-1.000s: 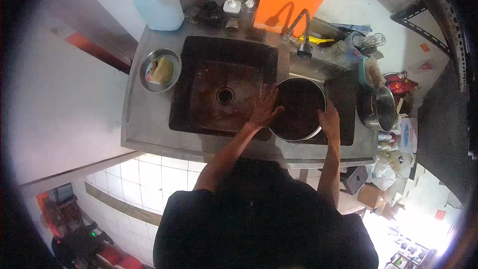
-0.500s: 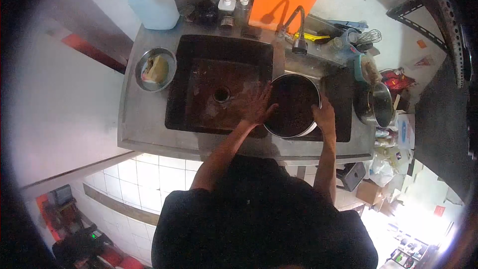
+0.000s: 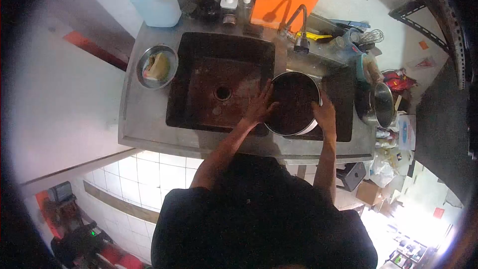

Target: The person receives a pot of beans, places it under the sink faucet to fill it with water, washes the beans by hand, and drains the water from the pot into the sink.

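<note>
A round vessel (image 3: pixel 294 102) with a thin pale rim and a dark inside is held over the right-hand sink basin. It could be a pot or a drum sieve; I cannot tell which. My left hand (image 3: pixel 260 108) lies along its left side, fingers outside and thumb over the rim. On the right side, my right hand (image 3: pixel 326 115) clasps the rim, thumb inside and fingers outside. To the left is the dark sink basin (image 3: pixel 209 112) with its drain showing. The black faucet (image 3: pixel 301 45) hangs just above the vessel's far edge.
A metal bowl (image 3: pixel 169 82) holding a sponge-like yellowish thing stands left of the sink. Behind are a water jug (image 3: pixel 157 7), a pump bottle (image 3: pixel 229 2) and an orange cutting board (image 3: pixel 286 0). A steel pot (image 3: pixel 382 104) and a whisk (image 3: pixel 371 37) are at the right.
The whole view has shifted slightly. Both hands keep nearly the same hold on the round vessel, which stays over the right basin.
</note>
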Available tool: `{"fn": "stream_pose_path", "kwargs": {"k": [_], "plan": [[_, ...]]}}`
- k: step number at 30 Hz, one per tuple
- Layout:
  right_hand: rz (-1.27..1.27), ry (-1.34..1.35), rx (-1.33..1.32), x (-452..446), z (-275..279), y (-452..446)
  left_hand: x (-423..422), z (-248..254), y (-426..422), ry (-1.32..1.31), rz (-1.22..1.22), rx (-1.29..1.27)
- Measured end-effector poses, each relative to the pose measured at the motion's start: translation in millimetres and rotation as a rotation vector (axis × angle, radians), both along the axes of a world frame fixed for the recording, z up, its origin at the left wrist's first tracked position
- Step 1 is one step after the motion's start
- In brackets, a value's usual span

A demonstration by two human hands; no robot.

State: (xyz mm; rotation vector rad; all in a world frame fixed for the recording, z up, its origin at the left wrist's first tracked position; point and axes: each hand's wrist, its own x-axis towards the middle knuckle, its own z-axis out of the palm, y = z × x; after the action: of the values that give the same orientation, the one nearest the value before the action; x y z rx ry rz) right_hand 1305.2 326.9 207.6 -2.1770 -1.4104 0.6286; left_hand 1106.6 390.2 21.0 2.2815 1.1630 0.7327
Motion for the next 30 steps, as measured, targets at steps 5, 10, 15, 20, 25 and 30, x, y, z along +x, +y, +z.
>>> {"fn": "stream_pose_path", "kwargs": {"k": [5, 10, 15, 20, 25, 30], "plan": [[0.014, -0.116, 0.037, -1, -2, 0, -1, 6, -1, -0.028, 0.019, 0.023], [0.0, -0.096, 0.001, -5, 3, 0, 2, -2, -1, 0.081, 0.041, 0.037], [0.006, -0.073, 0.024, -7, 3, 0, -4, 14, -4, 0.143, 0.045, 0.034], [0.072, -0.161, 0.059, -2, -6, 1, -2, 9, -3, 0.097, 0.032, -0.021], [0.059, -0.218, 0.079, -7, -8, 3, -1, 3, -4, 0.106, 0.039, -0.032], [0.048, -0.223, 0.092, -9, -6, 4, -1, 1, -3, 0.085, 0.021, -0.079]]}}
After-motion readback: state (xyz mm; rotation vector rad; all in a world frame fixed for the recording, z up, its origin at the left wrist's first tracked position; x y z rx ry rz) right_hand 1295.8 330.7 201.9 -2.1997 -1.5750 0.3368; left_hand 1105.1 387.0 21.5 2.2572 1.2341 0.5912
